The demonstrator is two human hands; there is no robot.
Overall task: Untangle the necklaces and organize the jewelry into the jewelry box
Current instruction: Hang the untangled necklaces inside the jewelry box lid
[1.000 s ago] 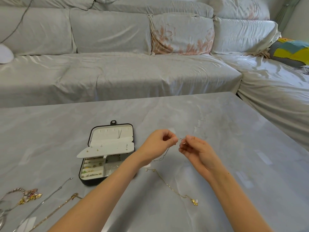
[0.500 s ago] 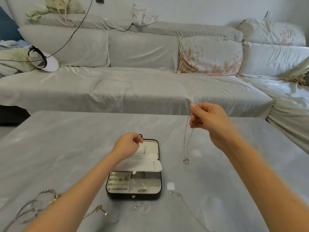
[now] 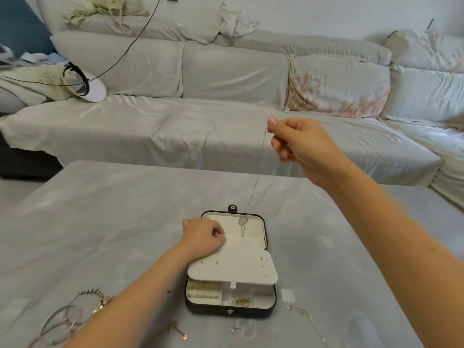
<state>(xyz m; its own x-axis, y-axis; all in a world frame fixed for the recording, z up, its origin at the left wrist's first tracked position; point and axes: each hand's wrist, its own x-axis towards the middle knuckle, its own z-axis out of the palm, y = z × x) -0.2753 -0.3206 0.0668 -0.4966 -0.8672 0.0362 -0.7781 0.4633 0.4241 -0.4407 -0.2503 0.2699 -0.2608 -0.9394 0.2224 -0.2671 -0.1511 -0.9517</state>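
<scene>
At the far left of the desk [image 3: 125, 209] I see a loose pile of bangles [image 3: 60, 322], not yet put away. Next comes my left hand [image 3: 203, 237], knuckles up on the left edge of the open jewelry box [image 3: 213, 310]. Its fingers are curled onto the lip of the lid pocket [image 3: 247, 241], which it seems to pinch open, though the fingertips are partly hidden.

The box lies with its lid away from me, and its earring panel [image 3: 233, 268] is folded down over part of the tray.

The necklace [image 3: 242, 221] hangs almost straight down, its long axis near vertical and leaning slightly left toward the bottom. Its pendant is over the lid, just above the pocket mouth and just right of my left fingers.

The top of the chain is pinched between thumb and forefinger of my right hand [image 3: 298, 144], raised well above the box and to its right.

I judge the next move is a straight descent of the right hand, drifting left, so the pendant enters the pocket first. The left hand is nearer and should guide it.

A gold chain [image 3: 308, 320] waits at the near right.
</scene>
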